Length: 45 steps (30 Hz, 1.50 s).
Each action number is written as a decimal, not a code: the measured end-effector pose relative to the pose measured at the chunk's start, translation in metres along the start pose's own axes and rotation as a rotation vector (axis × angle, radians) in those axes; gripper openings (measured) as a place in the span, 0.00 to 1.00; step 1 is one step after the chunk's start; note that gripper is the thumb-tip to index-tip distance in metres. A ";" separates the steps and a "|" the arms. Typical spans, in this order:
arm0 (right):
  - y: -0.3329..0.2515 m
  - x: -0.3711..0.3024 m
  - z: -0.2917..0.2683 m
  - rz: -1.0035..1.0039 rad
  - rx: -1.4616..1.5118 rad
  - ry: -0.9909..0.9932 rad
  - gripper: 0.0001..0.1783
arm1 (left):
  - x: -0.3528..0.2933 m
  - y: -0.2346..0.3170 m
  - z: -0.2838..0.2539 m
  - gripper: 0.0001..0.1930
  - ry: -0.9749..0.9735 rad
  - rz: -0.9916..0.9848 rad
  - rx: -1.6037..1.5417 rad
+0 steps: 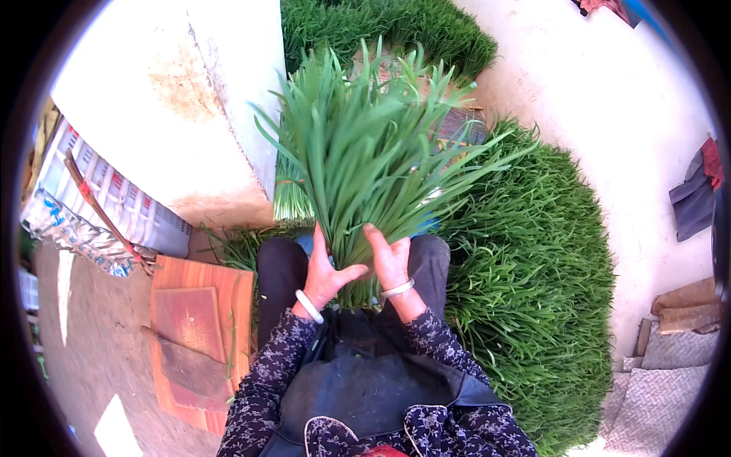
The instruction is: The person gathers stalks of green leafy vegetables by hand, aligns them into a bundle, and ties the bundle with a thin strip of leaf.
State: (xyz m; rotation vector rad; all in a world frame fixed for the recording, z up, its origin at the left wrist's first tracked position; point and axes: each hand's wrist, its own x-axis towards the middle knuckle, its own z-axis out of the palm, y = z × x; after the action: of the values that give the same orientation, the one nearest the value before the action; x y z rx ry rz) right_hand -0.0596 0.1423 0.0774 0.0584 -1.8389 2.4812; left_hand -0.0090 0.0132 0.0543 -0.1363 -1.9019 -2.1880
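A large bunch of garlic chives point(365, 160) stands upright above my lap, its long green leaves fanning out at the top. My left hand point(326, 276) clasps the lower left side of the bunch, the thumb pointing inward across the stems. On the other side my right hand point(391, 266) is closed around the stems, its thumb pointing up along them. The cut ends come down near the dark apron point(358, 381) between my knees. Just behind the held bunch, partly hidden, lies a bundle of chives point(293, 199) with pale stems and a red tie.
A big heap of chives point(541, 297) lies along my right side, with another heap point(396, 27) at the back. To my left a dark cleaver point(194, 365) rests on an orange wooden board point(242, 305). Beyond stand a white pillar point(152, 91) and a round grey-white container point(171, 234).
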 end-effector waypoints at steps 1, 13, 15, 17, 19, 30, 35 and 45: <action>-0.001 0.000 0.004 -0.038 -0.046 -0.041 0.19 | 0.000 0.003 0.006 0.63 0.038 0.023 0.152; -0.041 -0.002 -0.010 -0.256 -0.750 -0.288 0.56 | 0.011 -0.006 -0.034 0.27 0.138 -0.102 -0.595; -0.036 -0.005 -0.005 -0.142 -0.644 -0.373 0.61 | 0.008 -0.010 -0.033 0.27 0.120 -0.124 -0.579; -0.019 -0.004 0.005 -0.161 -0.669 -0.368 0.66 | 0.005 -0.013 -0.029 0.25 0.133 -0.159 -0.547; -0.014 -0.003 0.014 -0.060 -0.665 -0.295 0.59 | 0.003 -0.016 -0.023 0.24 0.148 -0.122 -0.535; 0.017 0.006 -0.005 0.071 0.080 -0.110 0.24 | 0.009 -0.025 -0.035 0.30 0.118 -0.214 -0.644; 0.014 0.004 -0.012 0.070 0.060 -0.122 0.27 | 0.014 -0.021 -0.026 0.25 0.116 -0.201 -0.693; 0.037 -0.018 -0.008 -0.046 -0.132 -0.008 0.28 | 0.014 -0.021 -0.006 0.36 0.244 -0.012 -0.078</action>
State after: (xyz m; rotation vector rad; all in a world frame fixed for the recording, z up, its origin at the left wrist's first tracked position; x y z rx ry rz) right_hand -0.0441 0.1391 0.0389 0.1042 -1.9758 2.3270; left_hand -0.0276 0.0079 0.0362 0.1241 -1.6907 -2.1740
